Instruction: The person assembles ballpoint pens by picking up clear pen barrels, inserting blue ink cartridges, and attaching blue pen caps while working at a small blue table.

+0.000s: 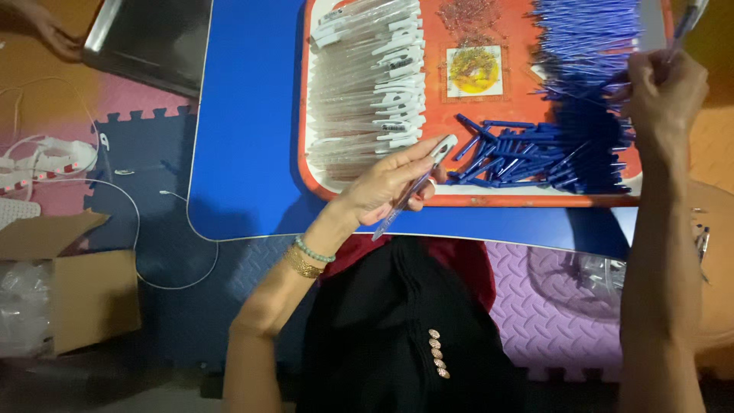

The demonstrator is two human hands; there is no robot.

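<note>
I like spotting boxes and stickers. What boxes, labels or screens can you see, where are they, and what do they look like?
Cardboard box: floor at left, brown, flaps open.
Square picture label: middle of the orange tray, white border, yellow round picture.
Dark flat panel: top left, grey edge; cannot tell if it is a screen.

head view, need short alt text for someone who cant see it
Seen from above, a person's left hand holds a clear pen over a blue table, while the right hand lifts a blue refill. An orange tray holds clear pen barrels and blue refills.
</note>
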